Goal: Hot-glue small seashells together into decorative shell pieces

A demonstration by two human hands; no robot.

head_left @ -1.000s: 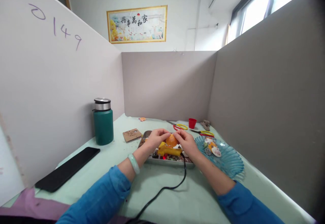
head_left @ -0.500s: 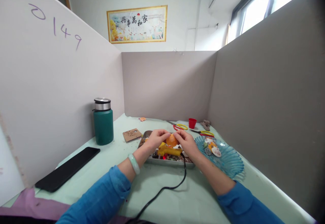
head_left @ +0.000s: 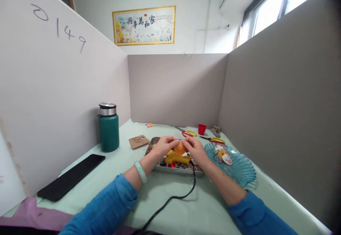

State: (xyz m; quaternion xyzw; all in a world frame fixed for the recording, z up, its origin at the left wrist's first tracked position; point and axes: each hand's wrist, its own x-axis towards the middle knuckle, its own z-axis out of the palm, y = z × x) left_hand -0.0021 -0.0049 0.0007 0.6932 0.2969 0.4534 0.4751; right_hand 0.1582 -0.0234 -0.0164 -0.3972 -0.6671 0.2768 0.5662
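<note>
Green flask [head_left: 108, 134] upright | black slab [head_left: 71, 176], perhaps a phone | framed wall picture [head_left: 144, 26] | window [head_left: 270, 15]

Window [head_left: 269, 16] glares upper right; right partition [head_left: 279, 96] lies shadowed

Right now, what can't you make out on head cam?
Head view:
Orange piece: partly hidden by left hand and right hand.
Tray contents: partly covered by hands and yellow tool.
Black cord: end cut off by bottom edge.
Pieces on blue plate: too small.
</note>
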